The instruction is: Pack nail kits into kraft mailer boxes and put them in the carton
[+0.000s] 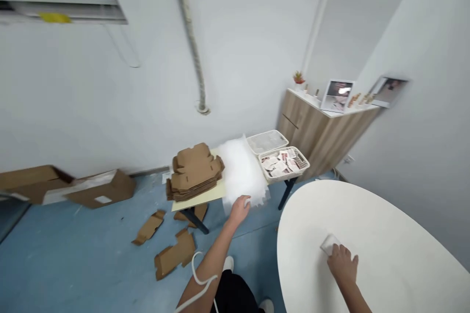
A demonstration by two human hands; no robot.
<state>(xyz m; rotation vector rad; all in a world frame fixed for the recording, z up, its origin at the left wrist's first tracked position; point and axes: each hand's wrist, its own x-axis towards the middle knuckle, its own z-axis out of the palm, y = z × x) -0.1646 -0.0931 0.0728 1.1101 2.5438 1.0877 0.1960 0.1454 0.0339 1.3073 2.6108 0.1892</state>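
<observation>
My left hand (pixel 239 209) reaches out to a stack of white translucent sheets (pixel 241 173) on a small table (pixel 198 199), its fingers curled on the near edge of the stack. My right hand (pixel 342 262) rests on a round white table (pixel 385 234), fingers closed over a small white flat packet (pixel 329 243). A pile of flat brown cardboard blanks (pixel 194 171) lies on the small table left of the white sheets.
Two white baskets (pixel 283 161) stand at the small table's right end, the nearer one filled with printed cards. A wooden cabinet (pixel 319 132) carries framed pictures. Cardboard scraps (pixel 172 254) and open boxes (pixel 99 190) lie on the blue floor.
</observation>
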